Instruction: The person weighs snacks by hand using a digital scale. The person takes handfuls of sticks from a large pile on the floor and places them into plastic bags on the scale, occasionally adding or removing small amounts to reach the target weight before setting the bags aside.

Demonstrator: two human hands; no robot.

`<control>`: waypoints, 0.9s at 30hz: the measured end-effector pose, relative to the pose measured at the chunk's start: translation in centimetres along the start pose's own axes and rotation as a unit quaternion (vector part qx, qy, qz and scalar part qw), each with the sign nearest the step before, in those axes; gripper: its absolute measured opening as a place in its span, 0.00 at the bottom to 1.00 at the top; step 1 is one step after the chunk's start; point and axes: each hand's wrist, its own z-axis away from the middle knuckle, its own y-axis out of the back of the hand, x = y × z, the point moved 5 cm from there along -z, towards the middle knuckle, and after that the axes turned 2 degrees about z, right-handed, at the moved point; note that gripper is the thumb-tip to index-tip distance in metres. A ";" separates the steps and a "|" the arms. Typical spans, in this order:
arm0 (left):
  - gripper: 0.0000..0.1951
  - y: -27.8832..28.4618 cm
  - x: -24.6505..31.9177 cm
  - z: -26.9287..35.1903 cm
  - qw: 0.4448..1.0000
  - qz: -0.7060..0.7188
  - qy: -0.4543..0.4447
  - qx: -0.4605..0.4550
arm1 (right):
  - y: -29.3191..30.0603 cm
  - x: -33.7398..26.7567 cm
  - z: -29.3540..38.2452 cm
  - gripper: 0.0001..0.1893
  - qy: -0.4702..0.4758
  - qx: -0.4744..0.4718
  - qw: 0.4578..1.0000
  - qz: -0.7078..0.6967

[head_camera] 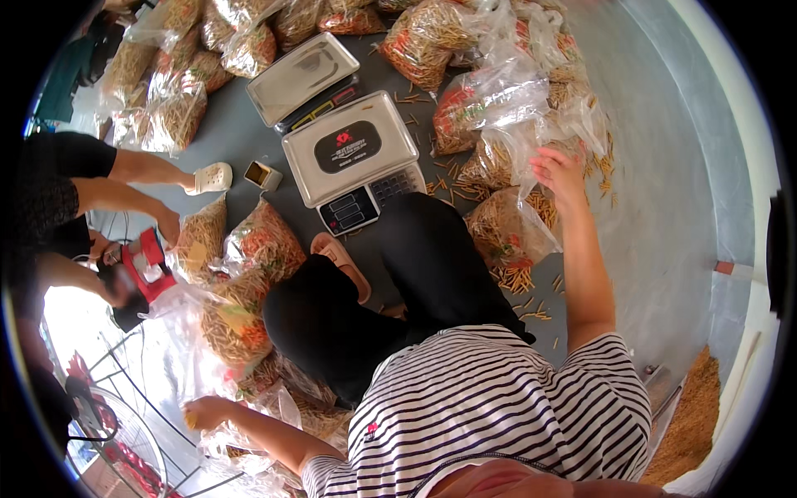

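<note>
At the lower left, my left hand (208, 413) is closed around something small and yellowish, above crumpled clear plastic bags (249, 445). On the right, my right hand (559, 174) has its fingertips at the clear plastic of a bag (498, 163) of thin brown sticks; whether it grips the plastic cannot be told. Below that hand lies another bag (507, 227), with loose sticks (514, 280) spilled beside it. Before my knees stands a digital scale (398, 140) with a bare metal pan. A second scale (303, 78) is just behind it.
Filled bags (264, 239) lie along my left side, and more (429, 40) are heaped at the top. At the left, another person's hand (168, 225) is by a bag, near a red and black device (146, 264). A small box (263, 175) stands on the floor.
</note>
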 end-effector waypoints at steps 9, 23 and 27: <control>0.14 -13.8 0.5 15.7 0.844 0.006 -0.117 -0.523 | 2.4 3.6 -3.6 0.12 -0.021 0.034 0.997 -0.060; 0.29 -5.0 1.9 6.3 0.851 -0.031 -0.139 -0.505 | 17.9 4.7 -17.5 0.29 0.123 0.383 0.717 0.569; 0.20 4.0 9.8 3.9 0.911 -0.203 -0.312 -0.180 | 17.0 4.2 -22.1 0.27 0.101 0.403 0.683 0.601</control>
